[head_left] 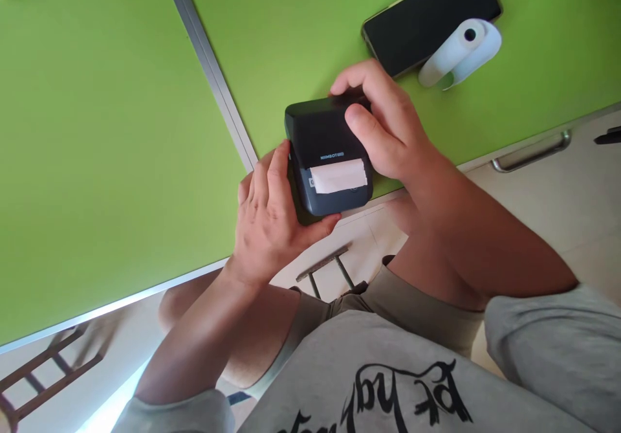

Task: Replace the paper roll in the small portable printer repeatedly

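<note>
Between both hands is a dark label printer (323, 132) with small lettering on its lid, near the front edge of the green table. A strip of white paper (339, 177) sticks out of its front slot. My left hand (272, 210) grips the printer's left side, thumb along the near edge. My right hand (383, 119) holds the far right corner, thumb on the lid and fingers around the back. Beyond my right hand, a white paper roll (449, 54) with a loose outer turn stands beside a black phone (427, 19).
The green table top (97, 129) is crossed by a grey metal strip (213, 70). A metal handle (531, 153) sits at the table's front edge on the right. A dark object (609, 136) shows at the right border. Stool or chair frames (48, 368) are below the table.
</note>
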### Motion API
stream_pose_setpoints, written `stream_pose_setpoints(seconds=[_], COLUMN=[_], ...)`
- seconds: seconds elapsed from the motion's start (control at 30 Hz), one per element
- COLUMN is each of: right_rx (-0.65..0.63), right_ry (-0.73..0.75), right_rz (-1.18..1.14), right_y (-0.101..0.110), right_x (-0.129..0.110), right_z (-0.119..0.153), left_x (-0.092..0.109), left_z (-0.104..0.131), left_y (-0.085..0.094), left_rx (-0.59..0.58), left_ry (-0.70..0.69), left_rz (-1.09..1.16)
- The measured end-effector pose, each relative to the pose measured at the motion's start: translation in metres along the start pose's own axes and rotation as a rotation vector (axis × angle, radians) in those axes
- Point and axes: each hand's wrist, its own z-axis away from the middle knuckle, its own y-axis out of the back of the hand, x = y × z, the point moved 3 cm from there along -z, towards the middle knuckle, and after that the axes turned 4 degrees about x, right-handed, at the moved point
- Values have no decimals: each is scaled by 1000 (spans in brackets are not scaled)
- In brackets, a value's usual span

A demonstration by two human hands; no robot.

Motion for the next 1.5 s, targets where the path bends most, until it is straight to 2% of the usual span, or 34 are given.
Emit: stream_pose_setpoints(seconds=[0.13,0.33,0.57,0.73,0.97,1.03,1.17,1.27,1.33,1.5], right_rx=[-5,45,41,-4,74,44,-109,-122,-68,250], right_ry=[-55,-65,-56,-114,-58,-44,-23,-106,-161,-184], right_rz=[147,234,156,195,30,-44,-68,-64,-94,-84], right_y=[1,1,-1,0,2,4,6,6,6,17], right_x=[-3,-3,-5,-8,1,4,7,11,12,-10], right_z=[-2,-2,-2,-2,0,1,5,6,5,-3], left_x=[-1,-4,-6,-9,-12,-12,-11,-10,-9,-8], left_z=[1,1,-3,-5,-4,-3,-4,-4,-4,-1], left_y=[0,4,9,6,0,-1,-3,-4,-4,-4], left_rx=[-13,-57,-48,-63,-71,-68,-71,-85,-90,-120], left_ry=[10,43,69,60,87,111,113,104,99,71], left_rz=[-7,12,116,129,26,13,2,5,-1,-26])
